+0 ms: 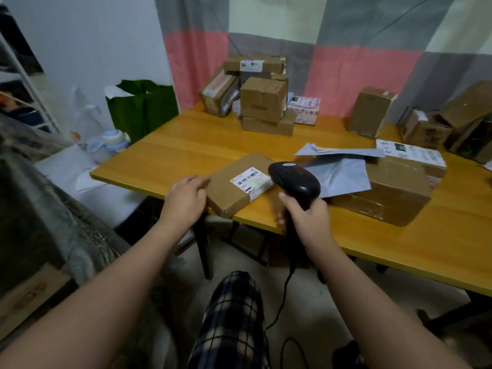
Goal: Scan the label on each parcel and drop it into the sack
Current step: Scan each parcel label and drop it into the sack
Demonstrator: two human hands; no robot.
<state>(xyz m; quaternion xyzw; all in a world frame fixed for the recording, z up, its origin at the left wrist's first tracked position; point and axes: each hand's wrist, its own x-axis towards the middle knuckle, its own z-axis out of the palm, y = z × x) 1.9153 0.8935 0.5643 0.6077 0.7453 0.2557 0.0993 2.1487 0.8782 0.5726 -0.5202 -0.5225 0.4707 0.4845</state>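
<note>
– At the near edge of the table [186, 139], what lies under the hands?

– One flat parcel [226, 198] of brown card, turned at an angle, its near corner reaching the table's edge. A white label [251, 182] with a barcode faces up on its right half.

– And the left hand [186, 201]?

– It is at the parcel's left corner, fingers curled over that corner and holding it. The thumb's place I cannot tell.

– The right hand [306, 219]?

– Clamped round the handle of a black scanner [295, 182], just off the table's near edge. The scanner's head hangs beside the label, above the parcel's right corner. Its cable [285, 288] drops below the table towards the floor.

– What else does the table hold?

– Right of the scanner, a large box [386, 198] with a grey mailer [340, 177] draped on it. Along the table's far edge, a stack of boxes [263, 102]; further right, an upright box [372, 110]. Off the table's far left corner stands a green bag [143, 107].
</note>
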